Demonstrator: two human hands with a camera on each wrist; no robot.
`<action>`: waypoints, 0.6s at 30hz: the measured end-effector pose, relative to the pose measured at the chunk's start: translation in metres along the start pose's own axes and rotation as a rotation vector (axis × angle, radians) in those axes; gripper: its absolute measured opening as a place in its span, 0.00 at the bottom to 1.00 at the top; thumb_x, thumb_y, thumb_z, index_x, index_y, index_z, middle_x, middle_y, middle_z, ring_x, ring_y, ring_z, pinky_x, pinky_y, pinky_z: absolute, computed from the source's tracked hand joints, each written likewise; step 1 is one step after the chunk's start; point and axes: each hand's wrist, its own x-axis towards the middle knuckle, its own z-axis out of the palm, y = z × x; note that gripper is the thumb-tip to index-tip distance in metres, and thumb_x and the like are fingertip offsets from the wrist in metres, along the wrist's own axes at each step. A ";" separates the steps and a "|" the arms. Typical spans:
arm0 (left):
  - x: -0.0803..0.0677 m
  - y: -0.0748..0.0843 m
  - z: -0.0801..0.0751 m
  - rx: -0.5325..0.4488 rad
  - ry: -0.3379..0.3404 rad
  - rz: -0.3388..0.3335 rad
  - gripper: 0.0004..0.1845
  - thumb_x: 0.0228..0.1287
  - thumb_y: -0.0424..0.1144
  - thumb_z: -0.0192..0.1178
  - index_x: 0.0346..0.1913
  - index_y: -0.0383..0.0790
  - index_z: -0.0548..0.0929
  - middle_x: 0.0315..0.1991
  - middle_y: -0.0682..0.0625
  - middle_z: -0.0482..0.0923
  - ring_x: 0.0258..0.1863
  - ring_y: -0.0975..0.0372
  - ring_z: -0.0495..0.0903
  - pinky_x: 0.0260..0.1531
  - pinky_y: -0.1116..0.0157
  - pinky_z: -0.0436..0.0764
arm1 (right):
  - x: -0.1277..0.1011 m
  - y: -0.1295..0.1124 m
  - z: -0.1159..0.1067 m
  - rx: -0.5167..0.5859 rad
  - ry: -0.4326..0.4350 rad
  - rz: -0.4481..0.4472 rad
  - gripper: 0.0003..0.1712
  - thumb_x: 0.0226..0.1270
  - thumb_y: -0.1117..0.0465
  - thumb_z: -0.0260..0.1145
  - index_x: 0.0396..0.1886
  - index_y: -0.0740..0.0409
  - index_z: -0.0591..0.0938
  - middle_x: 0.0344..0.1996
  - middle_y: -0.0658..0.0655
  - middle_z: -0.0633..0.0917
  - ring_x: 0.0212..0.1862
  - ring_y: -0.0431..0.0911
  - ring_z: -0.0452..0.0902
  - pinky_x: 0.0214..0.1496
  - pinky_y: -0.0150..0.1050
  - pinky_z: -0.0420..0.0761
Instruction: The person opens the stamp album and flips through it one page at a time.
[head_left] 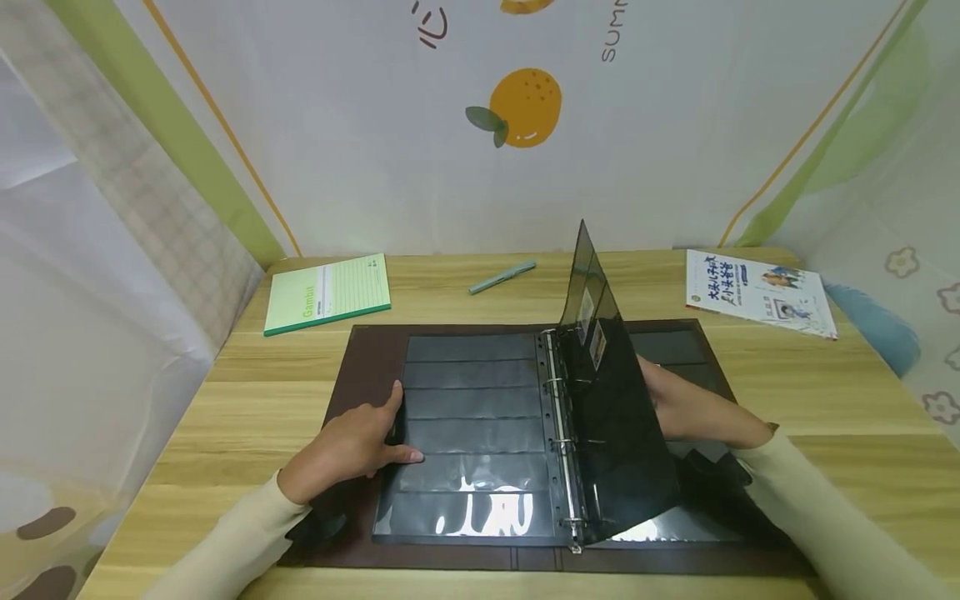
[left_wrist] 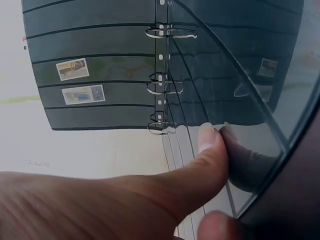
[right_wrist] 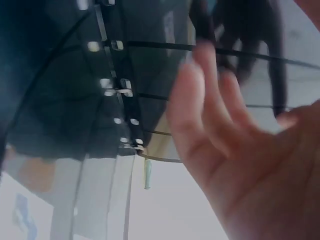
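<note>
Open stamp binder (head_left: 375,367) flat mid-tabletop (head_left: 810,383), spine running away from the body. One dark page (head_left: 615,417) standing nearly upright off the rings (head_left: 558,433), leaning right. Right hand (head_left: 693,408) right behind it, fingers straight against its far face, so clearly the nearer one. Left hand (head_left: 352,446) just flat and relaxed on the left-side pages (head_left: 472,400). Notepad (head_left: 327,293), pen (head_left: 502,277), book (head_left: 759,292) at the back edge.

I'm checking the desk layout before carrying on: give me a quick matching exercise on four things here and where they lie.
Things:
1. green notepad
2. pen
3. book
4. black page

Places or states:
A. far right of the desk
B. standing up at the binder rings
C. far left of the desk
D. behind the binder, near the middle

Pairs: 1-C, 2-D, 3-A, 4-B
</note>
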 end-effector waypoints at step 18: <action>-0.004 -0.001 -0.026 -0.220 0.331 0.290 0.37 0.65 0.49 0.69 0.71 0.33 0.72 0.31 0.53 0.84 0.26 0.67 0.78 0.26 0.70 0.75 | 0.015 -0.017 0.048 -0.187 0.127 0.115 0.58 0.61 0.51 0.76 0.83 0.41 0.50 0.47 0.49 0.69 0.43 0.41 0.68 0.37 0.30 0.74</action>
